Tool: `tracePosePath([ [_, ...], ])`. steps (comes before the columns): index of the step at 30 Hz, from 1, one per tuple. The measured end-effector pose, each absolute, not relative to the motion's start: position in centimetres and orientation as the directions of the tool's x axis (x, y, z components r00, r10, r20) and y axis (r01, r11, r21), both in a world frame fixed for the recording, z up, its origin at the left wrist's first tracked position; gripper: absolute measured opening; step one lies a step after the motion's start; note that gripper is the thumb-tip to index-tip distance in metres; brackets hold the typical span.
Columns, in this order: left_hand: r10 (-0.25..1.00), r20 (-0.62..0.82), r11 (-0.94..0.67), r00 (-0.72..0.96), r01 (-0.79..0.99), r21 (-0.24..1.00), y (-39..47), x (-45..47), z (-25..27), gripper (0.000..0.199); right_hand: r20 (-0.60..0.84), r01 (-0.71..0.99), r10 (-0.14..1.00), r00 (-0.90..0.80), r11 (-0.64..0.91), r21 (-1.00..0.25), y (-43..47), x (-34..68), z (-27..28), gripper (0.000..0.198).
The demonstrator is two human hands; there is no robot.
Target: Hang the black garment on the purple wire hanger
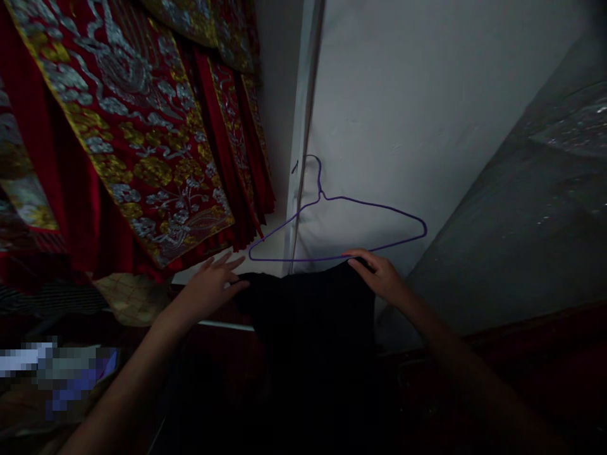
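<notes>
A purple wire hanger (370,202) hangs by its hook against the wall, its bottom bar sloping slightly. Just below that bar spreads a black garment (313,316), its lower part lost in the dark. At the garment's top left corner, my left hand (215,284) pinches the cloth between thumb and index finger, with the other fingers stretched out. My right hand (377,275) grips the top right corner between thumb and fingers. Its fingertips meet the hanger's bottom bar. Too dark to make out are the garment's exact kind and its folds.
Red embroidered hangings (142,145) with gold and silver patterns fill the upper left. The pale wall (408,95) has a vertical edge strip (303,82) behind the hanger. A grey sheet (531,208) leans at right. Lower left lie pixelated items (66,373).
</notes>
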State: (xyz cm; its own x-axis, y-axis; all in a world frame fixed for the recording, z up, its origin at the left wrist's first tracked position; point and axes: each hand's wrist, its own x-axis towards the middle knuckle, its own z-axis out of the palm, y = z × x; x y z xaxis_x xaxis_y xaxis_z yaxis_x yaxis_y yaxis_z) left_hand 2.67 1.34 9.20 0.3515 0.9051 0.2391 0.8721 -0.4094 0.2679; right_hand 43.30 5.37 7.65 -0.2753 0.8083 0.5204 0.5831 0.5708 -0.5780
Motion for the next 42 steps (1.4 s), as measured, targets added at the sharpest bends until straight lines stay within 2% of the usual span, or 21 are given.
tracePosePath([
  [2,0.930,0.234,-0.343,0.282,0.895,0.284,1.4,2.5,10.0,0.037,0.519,0.572,0.808,-0.278,0.573,-0.587,5.4,43.0,7.6,0.029],
  [6,0.962,0.229,-0.228,0.146,0.893,0.388,1.6,3.0,10.7,0.059,0.537,0.541,0.795,-0.281,0.593,-0.596,5.2,42.2,7.6,0.028],
  [8,0.951,0.284,-0.245,0.118,0.850,0.466,1.8,3.3,10.7,0.055,0.546,0.536,0.791,-0.276,0.598,-0.596,5.1,41.9,7.6,0.028],
  [11,0.932,0.357,-0.281,0.061,0.742,0.608,2.3,3.5,10.5,0.035,0.549,0.537,0.788,-0.279,0.602,-0.591,5.0,41.9,7.7,0.027],
  [14,0.932,0.361,-0.268,-0.027,0.618,0.739,2.8,3.7,10.4,0.039,0.551,0.536,0.783,-0.290,0.609,-0.584,4.8,42.0,7.9,0.028],
  [17,0.933,0.348,-0.255,-0.091,0.515,0.819,3.2,4.2,11.1,0.043,0.552,0.540,0.781,-0.292,0.611,-0.579,4.7,42.0,8.0,0.028],
  [20,0.926,0.358,-0.263,-0.120,0.475,0.840,3.5,4.6,12.2,0.043,0.548,0.544,0.783,-0.294,0.609,-0.578,4.6,42.0,8.0,0.028],
  [23,0.937,0.343,-0.267,-0.059,0.509,0.818,3.7,4.5,12.8,0.043,0.582,0.551,0.774,-0.250,0.608,-0.572,4.5,42.0,7.8,0.027],
  [28,0.977,0.139,-0.208,0.165,0.559,0.802,4.0,3.8,11.0,0.035,0.614,0.589,0.767,-0.187,0.588,-0.555,4.3,42.3,7.5,0.027],
  [34,0.984,0.051,-0.129,0.169,0.492,0.861,5.6,3.4,8.9,0.022,0.612,0.584,0.761,-0.216,0.603,-0.543,4.5,41.7,7.2,0.026],
  [36,0.990,0.056,-0.115,0.132,0.499,0.859,6.1,3.3,9.2,0.021,0.613,0.581,0.760,-0.216,0.604,-0.545,4.6,41.5,7.0,0.026],
  [38,0.992,0.098,-0.126,0.081,0.520,0.845,6.4,3.5,9.8,0.027,0.609,0.576,0.764,-0.212,0.602,-0.554,4.7,41.3,6.9,0.026],
  [42,0.957,0.288,-0.243,0.016,0.584,0.775,5.9,5.0,12.1,0.049,0.586,0.539,0.780,-0.218,0.597,-0.595,4.2,40.8,6.8,0.025],
])
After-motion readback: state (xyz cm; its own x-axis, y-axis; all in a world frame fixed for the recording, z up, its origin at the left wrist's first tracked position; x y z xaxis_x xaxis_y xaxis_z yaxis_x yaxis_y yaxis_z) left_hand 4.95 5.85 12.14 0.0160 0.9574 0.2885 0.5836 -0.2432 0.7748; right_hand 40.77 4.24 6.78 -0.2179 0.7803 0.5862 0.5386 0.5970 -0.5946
